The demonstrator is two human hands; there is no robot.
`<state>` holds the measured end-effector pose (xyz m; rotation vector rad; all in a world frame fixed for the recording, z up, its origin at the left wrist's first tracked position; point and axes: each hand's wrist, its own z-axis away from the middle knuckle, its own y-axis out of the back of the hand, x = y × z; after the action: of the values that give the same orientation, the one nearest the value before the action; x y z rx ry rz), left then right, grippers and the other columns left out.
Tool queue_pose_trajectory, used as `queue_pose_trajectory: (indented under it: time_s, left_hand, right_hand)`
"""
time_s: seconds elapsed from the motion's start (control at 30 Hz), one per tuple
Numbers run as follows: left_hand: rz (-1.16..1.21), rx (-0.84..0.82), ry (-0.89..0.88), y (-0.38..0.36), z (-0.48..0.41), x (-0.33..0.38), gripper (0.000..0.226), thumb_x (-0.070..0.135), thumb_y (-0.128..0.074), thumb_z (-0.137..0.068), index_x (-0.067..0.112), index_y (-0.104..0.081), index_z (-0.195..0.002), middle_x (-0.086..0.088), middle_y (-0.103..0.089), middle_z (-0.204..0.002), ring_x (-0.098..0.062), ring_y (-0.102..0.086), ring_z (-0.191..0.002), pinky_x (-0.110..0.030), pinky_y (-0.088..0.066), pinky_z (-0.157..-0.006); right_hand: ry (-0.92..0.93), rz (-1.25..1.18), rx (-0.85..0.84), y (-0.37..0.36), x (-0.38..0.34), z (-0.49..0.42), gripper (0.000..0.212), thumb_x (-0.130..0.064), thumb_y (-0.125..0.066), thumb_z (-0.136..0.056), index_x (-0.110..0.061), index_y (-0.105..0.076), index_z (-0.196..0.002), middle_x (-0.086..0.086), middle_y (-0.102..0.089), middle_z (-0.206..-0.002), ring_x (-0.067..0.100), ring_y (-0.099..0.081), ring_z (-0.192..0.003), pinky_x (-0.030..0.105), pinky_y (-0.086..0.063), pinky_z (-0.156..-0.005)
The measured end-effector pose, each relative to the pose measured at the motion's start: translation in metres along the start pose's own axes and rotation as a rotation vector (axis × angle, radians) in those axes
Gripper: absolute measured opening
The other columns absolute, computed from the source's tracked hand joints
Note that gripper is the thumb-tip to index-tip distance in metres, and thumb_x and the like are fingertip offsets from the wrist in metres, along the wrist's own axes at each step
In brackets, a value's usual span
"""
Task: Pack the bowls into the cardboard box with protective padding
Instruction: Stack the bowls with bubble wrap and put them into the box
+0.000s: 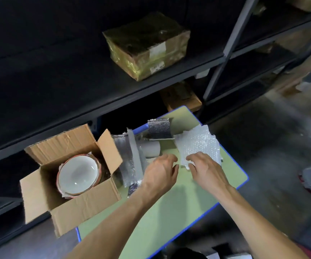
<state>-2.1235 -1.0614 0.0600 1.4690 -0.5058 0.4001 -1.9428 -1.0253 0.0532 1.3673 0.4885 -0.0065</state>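
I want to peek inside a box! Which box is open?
The cardboard box on the green table, flaps spread, a white bowl showing inside. The wrapped box up on the shelf is sealed shut.

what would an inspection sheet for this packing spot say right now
surface: green table with blue edging
job's things: open cardboard box at the table's left edge, with bowls stacked inside; bubble wrap lying on the table's far right; silver foil padding between box and wrap
clutter: grey roll lying by the foil
hands: right hand grips the wrap's near edge; left hand is beside it with fingers curled, contact unclear
cables: nothing seen
surroundings: dark shelving behind the table, with a wrapped box on one shelf
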Motion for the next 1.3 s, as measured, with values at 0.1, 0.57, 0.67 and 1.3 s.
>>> queue_pose_trajectory:
  time_s: [0.1,0.57,0.67,1.3]
  left_hand:
    - [-0.093,-0.093,0.029,-0.027,-0.025,0.005,0.028,0.037,-0.047,-0.097,0.017,-0.059,-0.114,-0.004,-0.065,-0.107,-0.027,-0.062,-0.097,-0.036,-0.051,-0.075]
    - [-0.285,-0.325,0.366,-0.094,-0.08,0.009,0.045,0.051,-0.045,-0.1,0.012,-0.053,-0.12,-0.009,-0.06,-0.12,-0.028,-0.06,-0.109,-0.037,-0.046,-0.081]
    - [-0.218,-0.289,0.407,-0.096,-0.08,0.005,0.039,0.048,-0.048,-0.099,0.013,-0.055,-0.115,-0.007,-0.063,-0.113,-0.027,-0.062,-0.102,-0.034,-0.041,-0.074]
    - [0.412,-0.116,0.537,-0.045,-0.037,-0.013,0.012,0.015,-0.06,-0.088,0.023,-0.053,-0.082,-0.002,-0.073,-0.079,-0.02,-0.065,-0.067,-0.022,-0.046,-0.053]
  right_hand:
    - [-0.103,0.021,-0.04,0.002,0.043,0.004,0.034,-0.024,-0.052,-0.098,-0.022,-0.058,-0.131,-0.003,-0.059,-0.127,0.021,-0.053,-0.119,0.04,-0.052,-0.085]
    - [-0.442,-0.119,-0.218,-0.022,0.12,-0.014,0.042,-0.031,-0.054,-0.098,-0.02,-0.044,-0.137,0.01,-0.057,-0.124,0.032,-0.054,-0.119,0.041,-0.046,-0.093]
    - [-0.465,-0.186,-0.216,-0.028,0.119,-0.016,0.038,-0.03,-0.054,-0.097,-0.022,-0.047,-0.134,0.005,-0.057,-0.125,0.027,-0.056,-0.116,0.038,-0.046,-0.093]
    - [-0.579,-0.363,-0.156,-0.02,0.085,-0.022,0.027,-0.028,-0.067,-0.084,-0.018,-0.058,-0.108,-0.001,-0.068,-0.098,0.025,-0.062,-0.091,0.032,-0.044,-0.072]
